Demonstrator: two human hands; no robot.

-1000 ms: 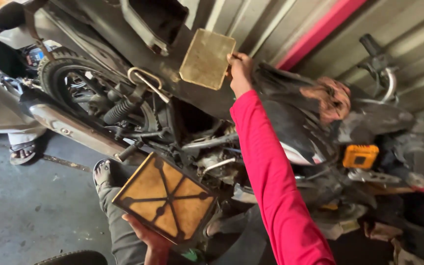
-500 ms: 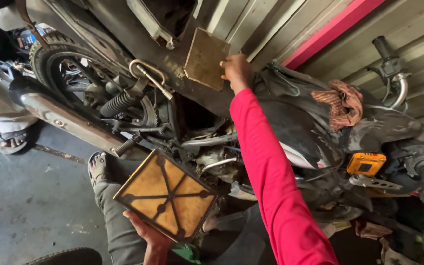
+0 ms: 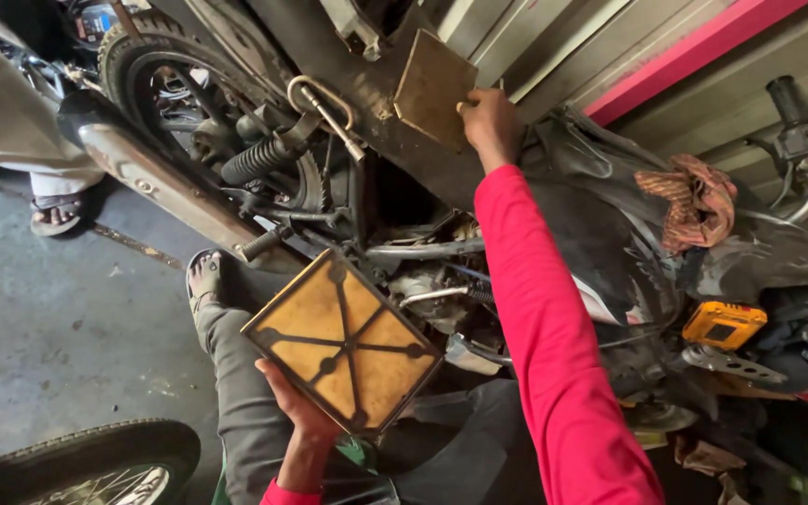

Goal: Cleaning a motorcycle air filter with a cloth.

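We crouch beside a motorcycle (image 3: 395, 234) standing on the concrete floor (image 3: 58, 346), its frame and engine filling most of the view, with the rear wheel (image 3: 189, 84), shock spring (image 3: 259, 159) and exhaust pipe (image 3: 151, 182) toward the upper left. A corrugated metal wall (image 3: 610, 56) with a pink strip runs behind it. Another tyre (image 3: 95, 458) sits at the bottom left corner, and another person's sandalled foot (image 3: 56, 213) rests on the floor at the left edge.

Our left hand (image 3: 296, 407) grips the framed air filter (image 3: 343, 341) from beneath, fingers closed around its lower edge, holding it tilted in front of the engine, above our knee. Its yellowish panels and dark cross ribs face us. Our right hand (image 3: 488, 122), at the end of a red sleeve (image 3: 554, 346), pinches the flat tan filter pad (image 3: 434, 86) by its lower right edge, holding it up against the underside of the seat area, close to the grab rail (image 3: 324, 103).

To handle this well, in our judgement, we should keep the pad flat and free of creases, support the framed filter by its rim and not its panels, and keep both clear of the greasy frame. A rag (image 3: 694, 201) and a small yellow device (image 3: 724, 324) lie on the bike at the right.
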